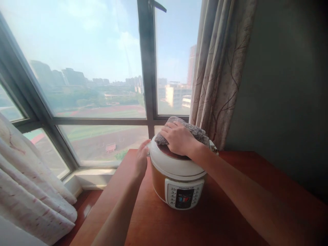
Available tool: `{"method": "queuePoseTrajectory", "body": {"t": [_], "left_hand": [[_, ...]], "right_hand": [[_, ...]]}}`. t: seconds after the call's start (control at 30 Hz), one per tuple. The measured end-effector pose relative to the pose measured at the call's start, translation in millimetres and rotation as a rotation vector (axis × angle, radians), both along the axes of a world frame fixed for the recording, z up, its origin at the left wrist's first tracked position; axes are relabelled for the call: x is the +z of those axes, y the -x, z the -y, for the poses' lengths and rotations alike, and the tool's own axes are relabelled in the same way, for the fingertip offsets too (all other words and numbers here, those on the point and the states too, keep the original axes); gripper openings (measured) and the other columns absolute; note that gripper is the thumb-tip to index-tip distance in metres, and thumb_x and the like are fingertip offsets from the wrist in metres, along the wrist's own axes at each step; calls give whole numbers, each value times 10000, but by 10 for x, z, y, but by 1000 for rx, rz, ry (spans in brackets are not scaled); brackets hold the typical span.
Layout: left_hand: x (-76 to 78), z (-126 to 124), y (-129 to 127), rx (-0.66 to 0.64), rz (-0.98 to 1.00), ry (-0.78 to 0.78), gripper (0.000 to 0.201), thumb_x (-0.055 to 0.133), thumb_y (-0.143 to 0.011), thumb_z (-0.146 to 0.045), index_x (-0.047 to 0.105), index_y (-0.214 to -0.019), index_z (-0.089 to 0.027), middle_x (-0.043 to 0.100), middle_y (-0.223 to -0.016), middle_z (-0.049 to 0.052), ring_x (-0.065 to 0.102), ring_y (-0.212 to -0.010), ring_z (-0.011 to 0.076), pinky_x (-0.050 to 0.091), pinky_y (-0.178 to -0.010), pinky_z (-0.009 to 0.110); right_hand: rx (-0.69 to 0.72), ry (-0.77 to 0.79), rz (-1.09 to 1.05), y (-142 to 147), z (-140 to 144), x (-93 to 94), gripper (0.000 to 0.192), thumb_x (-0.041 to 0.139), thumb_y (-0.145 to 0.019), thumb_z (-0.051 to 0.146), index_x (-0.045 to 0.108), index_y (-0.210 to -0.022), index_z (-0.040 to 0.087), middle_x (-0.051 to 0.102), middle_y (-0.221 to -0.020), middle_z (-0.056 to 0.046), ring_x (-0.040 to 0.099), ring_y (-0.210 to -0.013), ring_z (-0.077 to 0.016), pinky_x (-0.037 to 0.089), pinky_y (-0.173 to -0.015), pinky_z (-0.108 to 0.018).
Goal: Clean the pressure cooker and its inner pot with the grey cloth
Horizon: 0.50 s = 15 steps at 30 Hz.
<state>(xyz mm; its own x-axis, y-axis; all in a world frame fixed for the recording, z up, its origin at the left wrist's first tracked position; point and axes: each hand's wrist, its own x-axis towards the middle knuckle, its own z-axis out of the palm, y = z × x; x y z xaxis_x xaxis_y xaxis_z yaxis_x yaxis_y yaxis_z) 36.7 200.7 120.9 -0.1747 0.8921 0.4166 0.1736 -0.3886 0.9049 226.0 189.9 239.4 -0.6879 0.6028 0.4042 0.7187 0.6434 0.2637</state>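
A rounded electric pressure cooker (176, 167) stands upright on the wooden table, its white lid on and its control panel facing me. A folded grey towel (197, 133) lies over the top of the lid, hiding part of it. My right hand (178, 136) presses down on this towel from above, fingers curled over its left part. At the cooker's left side, my left hand (142, 157) grips the small white lid handle, with the thumb near its top. The far side of the cooker is mostly hidden behind the towel and my right arm.
The reddish-brown table (151, 225) extends around the cooker, with its left edge near my left forearm. Behind it rises a grey-framed window (147, 68). Patterned curtains hang at the right (220, 68) and the left (33, 191). A dark wall (282, 85) borders the right.
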Motion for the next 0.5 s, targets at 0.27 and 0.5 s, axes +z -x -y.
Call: {"method": "queuePoseTrajectory", "body": {"t": [0.27,0.5], "left_hand": [[-27,17,16,7,-6,-22,543,509,-840,-506,699,-1205,-153,739,-1152,136,605,-1168,368,447,-1034,498],[-81,-28,2,-20,72,-36,529,534,-829,-488,698,-1202,-152,722,-1198,132,581,-1211,358,431,-1059,489]], "right_hand": [[185,86,-193,-561,402,-179,566,583,-764,109,619,-1327,164,636,-1410,-72,437,-1425,-282,227,-1236,-500],[193,162,-392,-983,440,-324,666,562,-812,93,505,-1459,242,532,-1523,-25,312,-1509,-260,285,-1231,-496]]}}
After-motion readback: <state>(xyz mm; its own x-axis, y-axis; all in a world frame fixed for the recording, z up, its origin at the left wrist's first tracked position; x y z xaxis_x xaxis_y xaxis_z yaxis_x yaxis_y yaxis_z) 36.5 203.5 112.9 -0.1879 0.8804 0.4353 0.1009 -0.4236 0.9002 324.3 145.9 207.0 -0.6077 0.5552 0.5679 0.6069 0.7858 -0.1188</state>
